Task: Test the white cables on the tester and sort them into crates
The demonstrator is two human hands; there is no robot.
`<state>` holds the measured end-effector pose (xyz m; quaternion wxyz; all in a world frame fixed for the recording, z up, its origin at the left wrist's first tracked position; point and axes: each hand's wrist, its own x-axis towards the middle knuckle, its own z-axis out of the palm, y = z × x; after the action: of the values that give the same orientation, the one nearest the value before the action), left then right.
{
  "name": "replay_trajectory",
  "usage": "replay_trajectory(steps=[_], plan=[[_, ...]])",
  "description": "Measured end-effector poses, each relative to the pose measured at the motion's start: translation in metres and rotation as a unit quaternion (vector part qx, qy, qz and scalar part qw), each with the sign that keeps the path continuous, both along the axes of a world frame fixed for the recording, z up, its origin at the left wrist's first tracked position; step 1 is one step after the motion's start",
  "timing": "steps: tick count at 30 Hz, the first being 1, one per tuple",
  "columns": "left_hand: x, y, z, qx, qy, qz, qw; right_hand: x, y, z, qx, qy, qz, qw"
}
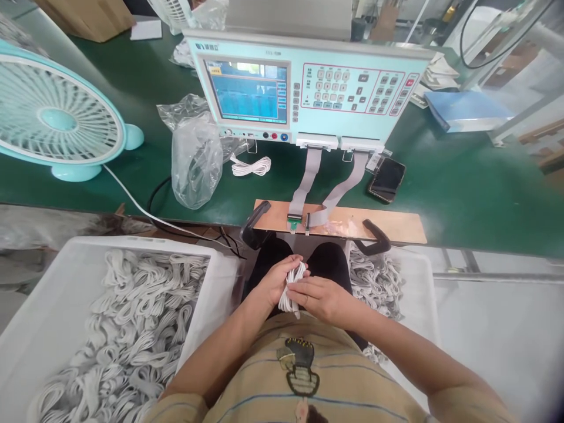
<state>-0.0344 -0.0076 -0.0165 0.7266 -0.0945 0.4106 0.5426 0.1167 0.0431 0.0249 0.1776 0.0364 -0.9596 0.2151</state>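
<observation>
Above my lap, a coiled white cable (288,301) is held between both hands. My left hand (278,277) wraps round the coil from the left, fingers curled at its top. From the right, my right hand (319,296) grips the middle of the same bundle with its fingers. One cable end pokes out at the bottom of the coil. Just beyond the hands, at the table edge, a copper-coloured board (396,228) carries two small connectors, a green one (294,224) among them, on grey ribbon cables (305,183).
A cable tester (352,126) with a screen stands on the green table. A fan (57,120), plastic bag (196,158), another coiled cable (251,167) and phone (386,180) lie around it. White bins (211,294) of coiled cables flank my legs. Black clamps (376,238) jut from the board.
</observation>
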Motion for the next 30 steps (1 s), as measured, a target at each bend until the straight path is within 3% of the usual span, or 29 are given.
replay_trajectory(steps=[5,9,12,15,17,21,30], plan=[[0.007,0.001,-0.007,0.018,0.021,-0.006,1.0,-0.005,-0.003,-0.008,-0.014,0.028,-0.016,0.999],[0.017,-0.003,-0.002,0.051,0.155,0.025,0.986,-0.017,0.004,-0.017,-0.15,0.052,-0.13,0.979],[0.013,-0.009,0.01,0.127,0.361,0.062,0.922,-0.027,0.017,-0.024,-0.306,0.049,-0.263,0.914],[0.004,-0.011,0.023,0.226,0.494,0.001,0.84,-0.035,0.029,-0.031,-0.432,0.057,-0.331,0.837],[0.0,-0.009,0.028,0.254,0.547,-0.04,0.797,-0.039,0.033,-0.036,-0.477,0.065,-0.347,0.805],[-0.002,0.002,0.033,0.253,0.615,-0.085,0.742,-0.045,0.036,-0.041,-0.486,0.081,-0.362,0.792],[-0.005,0.008,0.038,0.244,0.669,-0.115,0.693,-0.05,0.037,-0.036,-0.537,0.096,-0.365,0.754]])
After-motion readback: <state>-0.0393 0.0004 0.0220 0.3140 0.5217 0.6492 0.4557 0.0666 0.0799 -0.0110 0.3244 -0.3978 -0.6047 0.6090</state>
